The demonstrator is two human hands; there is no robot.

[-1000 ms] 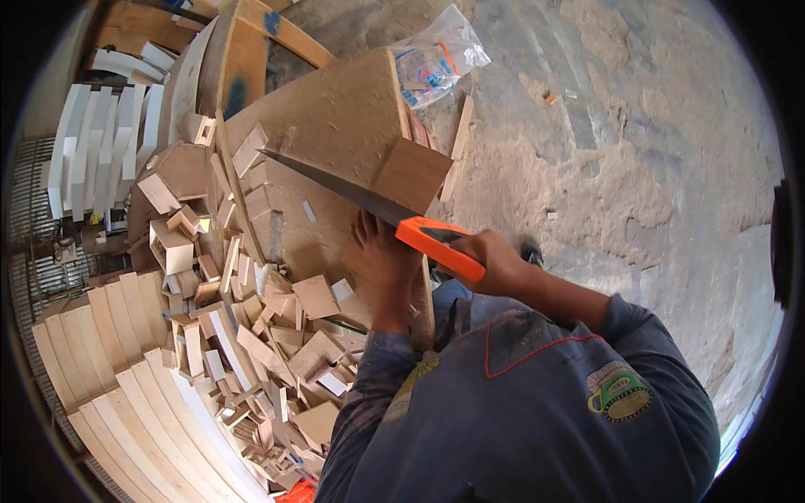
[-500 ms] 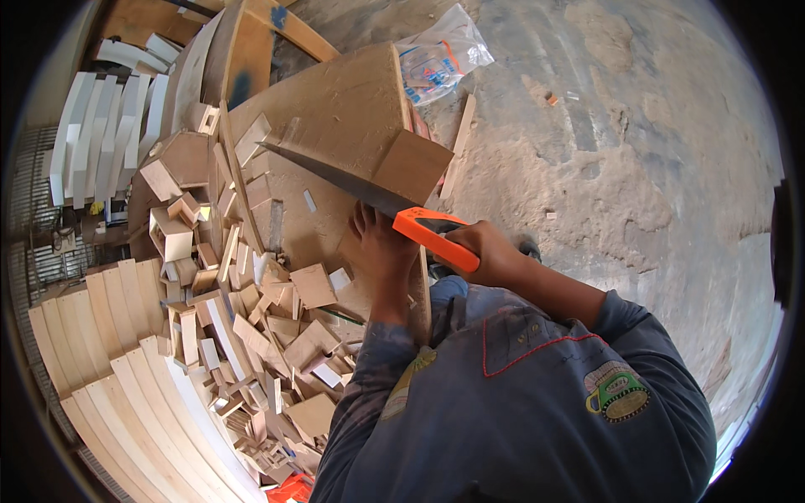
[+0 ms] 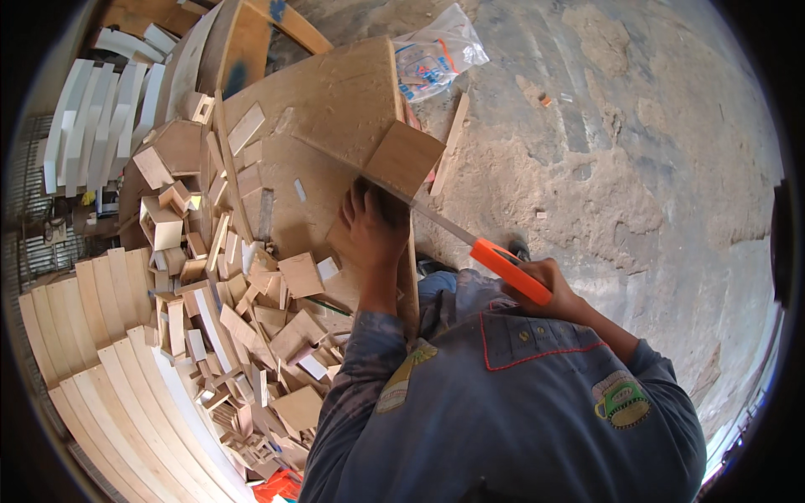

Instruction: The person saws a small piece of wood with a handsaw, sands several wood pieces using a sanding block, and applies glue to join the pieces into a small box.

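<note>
Rearward travel of the hand saw was recorded since the earlier frame: the right hand had drawn it down and outward to the person's right, and the orange handle had moved farther from the bench edge. The left hand stayed at its station on the bench top.

Right hand: fingers closed around the rear of the saw handle, near the front of the blue shirt and above the concrete floor. Left hand: palm down, fingers bent and directed toward the square brown panel. Whether those fingers gripped or only pressed could not be told, since their tips were in shadow.

Saw position: the blade ran obliquely from the handle, up and left, to the near edge of the square brown panel, passing on the side facing the left hand. The panel lay at the right edge of the bench top, one corner projecting beyond it.

Surroundings: wood offcuts were heaped to the left of the left forearm, with stacked pale boards beyond them. On the floor, a wooden strip lay near the panel, and a clear plastic bag rested beside the bench's far end.
</note>
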